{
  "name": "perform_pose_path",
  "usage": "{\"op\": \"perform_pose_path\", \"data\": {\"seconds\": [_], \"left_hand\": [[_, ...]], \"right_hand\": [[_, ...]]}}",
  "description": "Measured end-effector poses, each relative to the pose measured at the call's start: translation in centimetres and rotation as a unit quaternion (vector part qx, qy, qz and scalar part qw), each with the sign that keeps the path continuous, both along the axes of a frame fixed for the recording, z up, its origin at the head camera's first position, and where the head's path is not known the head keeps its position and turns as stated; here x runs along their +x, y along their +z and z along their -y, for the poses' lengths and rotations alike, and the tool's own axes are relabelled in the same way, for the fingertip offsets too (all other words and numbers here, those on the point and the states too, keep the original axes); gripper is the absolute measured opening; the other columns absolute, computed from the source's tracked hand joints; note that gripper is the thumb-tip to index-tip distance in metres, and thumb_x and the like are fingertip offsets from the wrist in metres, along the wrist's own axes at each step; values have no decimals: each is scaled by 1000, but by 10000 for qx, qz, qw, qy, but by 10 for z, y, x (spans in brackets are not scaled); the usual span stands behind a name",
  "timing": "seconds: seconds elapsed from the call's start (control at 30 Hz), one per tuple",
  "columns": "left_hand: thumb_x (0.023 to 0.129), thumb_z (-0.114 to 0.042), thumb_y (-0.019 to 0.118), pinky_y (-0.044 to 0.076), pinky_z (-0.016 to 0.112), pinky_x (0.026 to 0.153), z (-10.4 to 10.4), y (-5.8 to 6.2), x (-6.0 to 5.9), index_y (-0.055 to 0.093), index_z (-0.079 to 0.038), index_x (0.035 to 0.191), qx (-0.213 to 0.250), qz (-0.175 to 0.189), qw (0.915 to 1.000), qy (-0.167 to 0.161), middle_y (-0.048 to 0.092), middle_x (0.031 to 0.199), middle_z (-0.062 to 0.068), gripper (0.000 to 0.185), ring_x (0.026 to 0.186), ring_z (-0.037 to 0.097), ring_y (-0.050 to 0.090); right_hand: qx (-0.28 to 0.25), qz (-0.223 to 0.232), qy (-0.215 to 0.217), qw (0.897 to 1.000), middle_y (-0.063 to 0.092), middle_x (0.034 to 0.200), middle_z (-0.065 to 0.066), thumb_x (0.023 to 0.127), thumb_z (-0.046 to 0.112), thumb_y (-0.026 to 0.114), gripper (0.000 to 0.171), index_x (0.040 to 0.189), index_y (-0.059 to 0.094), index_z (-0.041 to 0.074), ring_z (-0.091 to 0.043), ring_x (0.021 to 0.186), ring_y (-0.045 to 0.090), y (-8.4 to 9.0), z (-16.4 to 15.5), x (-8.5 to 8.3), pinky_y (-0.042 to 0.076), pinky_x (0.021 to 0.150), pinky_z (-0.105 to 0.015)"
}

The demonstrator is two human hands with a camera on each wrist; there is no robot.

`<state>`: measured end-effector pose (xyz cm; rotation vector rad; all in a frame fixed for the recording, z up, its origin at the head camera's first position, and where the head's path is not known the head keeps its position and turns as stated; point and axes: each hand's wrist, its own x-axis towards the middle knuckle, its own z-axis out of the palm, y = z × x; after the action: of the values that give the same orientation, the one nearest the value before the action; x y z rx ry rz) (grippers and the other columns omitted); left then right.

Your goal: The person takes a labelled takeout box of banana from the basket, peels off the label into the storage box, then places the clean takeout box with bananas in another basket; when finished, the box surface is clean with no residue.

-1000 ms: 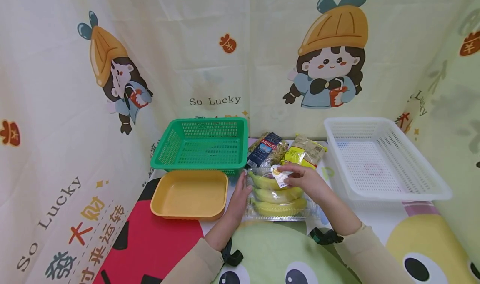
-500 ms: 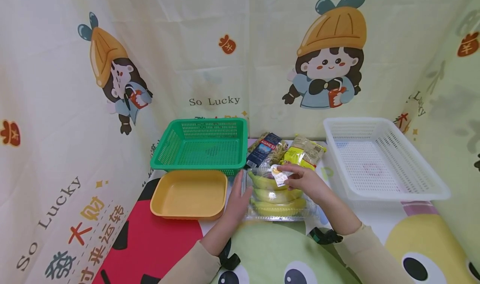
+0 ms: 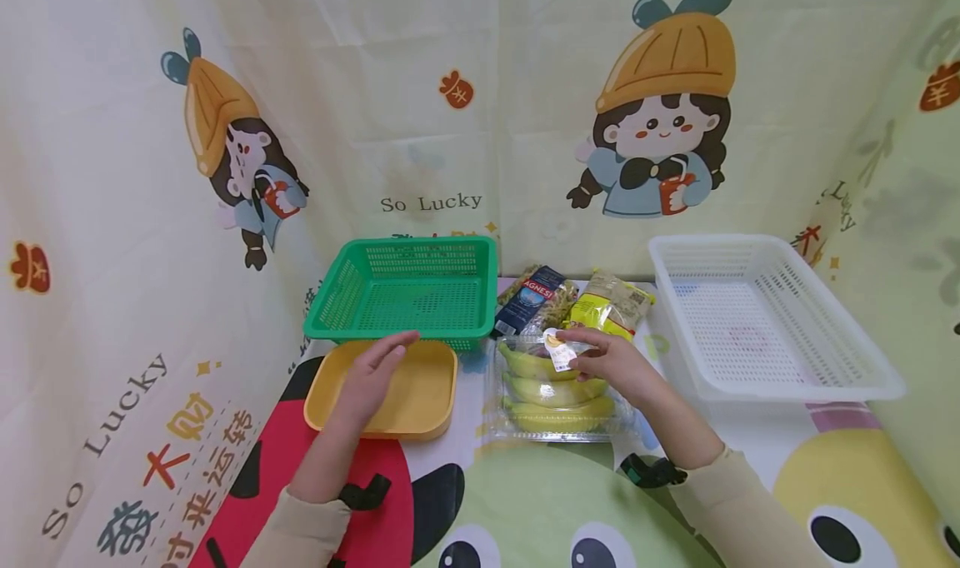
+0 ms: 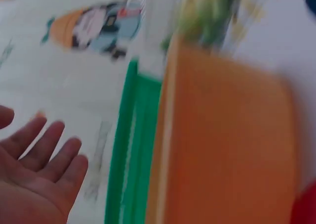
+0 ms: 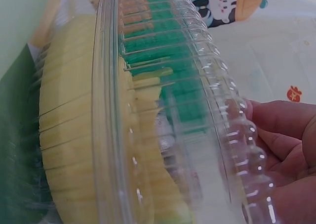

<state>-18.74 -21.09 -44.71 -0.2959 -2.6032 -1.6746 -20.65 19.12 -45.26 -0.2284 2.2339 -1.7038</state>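
My right hand (image 3: pixel 611 366) is over a clear plastic clamshell box of bananas (image 3: pixel 558 418), its thumb and index finger bent beside a white label (image 3: pixel 558 353) on the lid. In the right wrist view the index fingertip meets the ridged lid edge (image 5: pixel 232 100); whether the fingers pinch it or only rest on it is unclear. Above a yellow-orange tray (image 3: pixel 420 393) is my left hand (image 3: pixel 367 385). Its fingers (image 4: pixel 54 155) are extended and spread, holding nothing; in the left wrist view they appear apart from the tray (image 4: pixel 227 135), which is blurred.
Behind the tray stands a green slotted basket (image 3: pixel 420 301). A bag of pasta (image 3: pixel 536 297) and a yellow-labelled bag (image 3: pixel 607 306) lie behind the bananas. To the right is a white slotted basket (image 3: pixel 742 335). A printed curtain (image 3: pixel 540 68) encloses the table.
My left hand has left the left edge of the banana box and moved left over the yellow-orange tray. The right hand and the box have stayed in place.
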Motion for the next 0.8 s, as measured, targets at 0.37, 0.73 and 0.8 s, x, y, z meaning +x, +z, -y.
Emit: {"op": "perform_pose_path", "data": {"seconds": [0.37,0.73,0.8], "left_hand": [[102,-59,31,33,52,117,132,-14,-10,51,-22,145,-22,1140,9634,2425,49,150,8,61,141,28,41],[106,-41,37,48,16,99,149,-71,-27,11,-20,161,2314,2245,9455,460,22,163,4,64,128,3,49],[108,-33,35,51,15,92,147,-71,-27,9,-17,161,2496,2237,9418,244,31,155,2,61,116,-1,55]], "right_hand": [[-51,83,25,9999,21,164,-15,94,10,66,50,142,55,14,-39,106,64,2,1,1,59,83,-43],[-58,175,-39,9998,24,164,-11,93,11,67,49,140,57,18,-42,106,63,1,2,0,58,84,-48],[-63,190,-44,9998,26,163,-10,93,11,67,49,140,58,18,-42,104,63,1,2,0,58,85,-48]]}}
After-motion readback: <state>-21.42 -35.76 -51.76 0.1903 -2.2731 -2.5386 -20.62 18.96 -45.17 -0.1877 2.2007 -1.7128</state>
